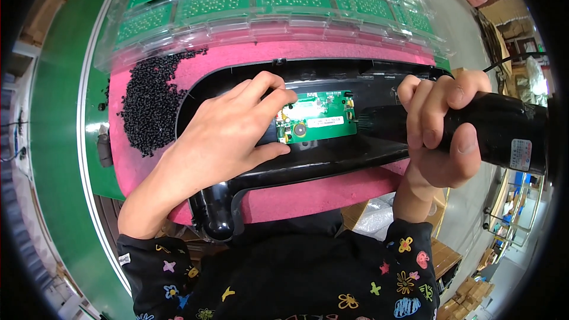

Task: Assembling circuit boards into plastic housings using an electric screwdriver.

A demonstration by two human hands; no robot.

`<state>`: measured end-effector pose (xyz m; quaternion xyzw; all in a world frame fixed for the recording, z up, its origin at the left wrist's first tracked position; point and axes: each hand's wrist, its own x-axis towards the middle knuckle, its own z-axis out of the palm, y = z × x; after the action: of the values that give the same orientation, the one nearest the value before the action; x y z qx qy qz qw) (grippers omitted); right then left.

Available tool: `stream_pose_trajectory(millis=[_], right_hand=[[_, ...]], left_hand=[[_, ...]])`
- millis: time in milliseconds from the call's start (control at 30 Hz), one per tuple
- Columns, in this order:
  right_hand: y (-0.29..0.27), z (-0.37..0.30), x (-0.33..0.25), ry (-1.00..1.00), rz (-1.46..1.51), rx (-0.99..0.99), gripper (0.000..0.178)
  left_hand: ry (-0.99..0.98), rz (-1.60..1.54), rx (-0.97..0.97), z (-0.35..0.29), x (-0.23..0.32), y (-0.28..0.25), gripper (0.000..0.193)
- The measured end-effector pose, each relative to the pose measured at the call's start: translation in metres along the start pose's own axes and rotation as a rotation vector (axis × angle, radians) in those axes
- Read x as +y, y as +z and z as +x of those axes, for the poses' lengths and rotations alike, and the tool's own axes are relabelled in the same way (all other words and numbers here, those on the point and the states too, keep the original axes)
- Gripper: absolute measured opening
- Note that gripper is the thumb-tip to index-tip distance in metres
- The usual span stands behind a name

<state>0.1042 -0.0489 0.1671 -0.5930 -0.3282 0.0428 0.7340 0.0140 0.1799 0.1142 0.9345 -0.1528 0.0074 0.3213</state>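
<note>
While the left hand point(228, 133) pressed flat, fingers spread, on the green circuit board point(317, 117) seated in the black plastic housing point(332, 163) (lying on a pink foam pad point(308, 192)), the right hand point(438, 127) had its grip closed tight around a black electric screwdriver point(474, 127), tip at the board's right edge

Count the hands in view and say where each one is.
2. The left hand presses the green circuit board into the black plastic housing. The right hand grips a black power screwdriver beside the board.
</note>
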Motion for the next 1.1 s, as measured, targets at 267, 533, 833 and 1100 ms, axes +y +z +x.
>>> stream_pose_trajectory(millis=[267, 533, 833, 1100], right_hand=[[0.004, -0.002, 0.005, -0.032, 0.519, -0.154, 0.032], [0.018, -0.01, 0.015, -0.128, 0.629, -0.163, 0.042], [0.013, -0.007, 0.014, -0.16, 0.592, -0.285, 0.041], [0.008, -0.005, 0.004, -0.121, 0.473, -0.167, 0.039]], left_hand=[[0.206, -0.153, 0.024, 0.004, 0.001, 0.0, 0.046], [0.316, -0.166, 0.081, 0.004, -0.005, 0.007, 0.02], [0.313, -0.245, 0.137, 0.008, -0.006, 0.006, 0.018], [0.269, -0.265, 0.137, 0.005, 0.0, 0.0, 0.033]])
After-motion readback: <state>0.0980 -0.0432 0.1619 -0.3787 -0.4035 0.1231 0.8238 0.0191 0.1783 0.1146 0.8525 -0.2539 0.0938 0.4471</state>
